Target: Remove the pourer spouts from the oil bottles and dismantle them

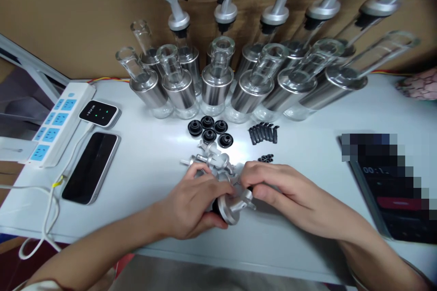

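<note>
My left hand [191, 202] is closed around the base of a silver bottle pourer [229, 213], which is tilted with its spout toward the right. At the spout's tip, my right hand [278, 186] pinches a small black part [250, 188] that the fingers mostly hide. Just beyond my hands lie loose silver pourer pieces [215, 159]. Behind them sit several round black stoppers [209, 135]. To their right is a row of black levers [263, 133], with a cluster of small black rings [265, 159] nearer to my right hand.
Along the back stand several glass bottles with steel sleeves [216, 93]; some in the rear row carry pourers [275, 14]. A power strip [58, 122], a small Wi-Fi device [99, 113] and a phone [90, 168] are on the left. Another phone [375, 191] lies on the right.
</note>
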A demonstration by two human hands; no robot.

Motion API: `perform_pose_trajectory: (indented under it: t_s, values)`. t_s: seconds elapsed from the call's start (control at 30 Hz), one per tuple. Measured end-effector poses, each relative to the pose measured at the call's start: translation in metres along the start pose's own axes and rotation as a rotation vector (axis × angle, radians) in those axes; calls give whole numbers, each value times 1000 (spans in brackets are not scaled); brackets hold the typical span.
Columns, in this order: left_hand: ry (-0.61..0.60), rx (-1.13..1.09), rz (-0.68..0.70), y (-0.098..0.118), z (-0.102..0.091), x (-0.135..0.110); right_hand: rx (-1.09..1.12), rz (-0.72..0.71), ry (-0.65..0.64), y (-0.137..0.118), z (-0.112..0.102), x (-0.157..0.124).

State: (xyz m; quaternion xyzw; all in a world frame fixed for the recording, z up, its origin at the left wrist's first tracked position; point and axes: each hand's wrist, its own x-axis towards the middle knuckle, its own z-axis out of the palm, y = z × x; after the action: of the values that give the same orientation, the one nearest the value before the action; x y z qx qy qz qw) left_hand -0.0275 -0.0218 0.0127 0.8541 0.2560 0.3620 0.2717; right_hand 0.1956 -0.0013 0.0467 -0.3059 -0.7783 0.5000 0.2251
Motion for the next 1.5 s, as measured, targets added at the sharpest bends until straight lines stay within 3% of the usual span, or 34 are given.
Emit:
perform_pose_trajectory:
  t_s: [0.27,0.47,0.6,0.73,0.9,1.13,1.33,1.5]
  values:
    - [-64,219,132,0,-2,2,-18,64,42,-5,3,2]
    - [-14,221,147,1,-3,0,53,157,295,-5,-15,-2]
    - [-27,213,139,0,-5,1,105,119,402,-1,-25,-8]
    - [20,193,150,-1,-3,1,-118,32,497,6,-33,-14]
    - [-8,207,140,-1,-4,3,-469,222,349,9,-42,-16]
    - [19,176,149,-3,-3,-1,-584,475,324,18,-48,-14]
    - [-27,173,148,-2,-5,0,-630,304,298,38,-46,-17]
    - [-15,181,152,-2,-5,2,-592,311,243,42,-41,-18]
